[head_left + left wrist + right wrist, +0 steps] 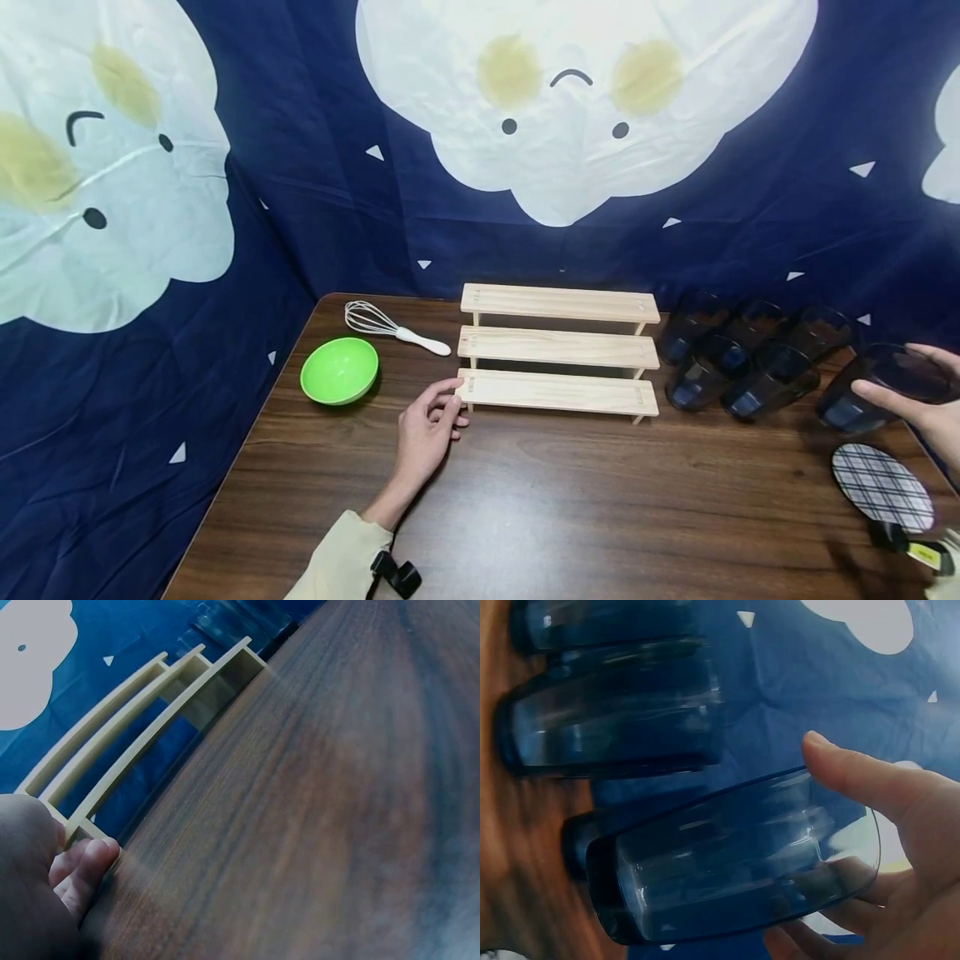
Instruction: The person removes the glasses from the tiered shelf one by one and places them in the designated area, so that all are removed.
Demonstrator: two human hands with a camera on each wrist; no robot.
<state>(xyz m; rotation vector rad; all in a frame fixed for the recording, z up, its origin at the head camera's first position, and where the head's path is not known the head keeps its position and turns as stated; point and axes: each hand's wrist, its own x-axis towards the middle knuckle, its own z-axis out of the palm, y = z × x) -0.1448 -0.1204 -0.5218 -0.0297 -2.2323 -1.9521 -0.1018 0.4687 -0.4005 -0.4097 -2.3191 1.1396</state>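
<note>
A light wooden rack (557,392) with three stepped shelves stands toward the back of the table. My left hand (426,433) pinches the left end of its lowest shelf, thumb and index finger at the board's edge. At the far right, my right hand (930,412) grips a dark tinted drinking glass (705,870) near its rim, thumb on one side and fingers on the other. The glass tilts in the right wrist view, its thick base away from the palm. Several matching glasses (708,371) stand between the rack and this hand.
A green bowl (340,372) and a white-handled whisk (397,327) lie left of the rack. Near the right edge is an oval plaid-patterned object (882,487). Blue cloth with cloud prints (300,167) hangs behind and beside the brown wooden table (525,517).
</note>
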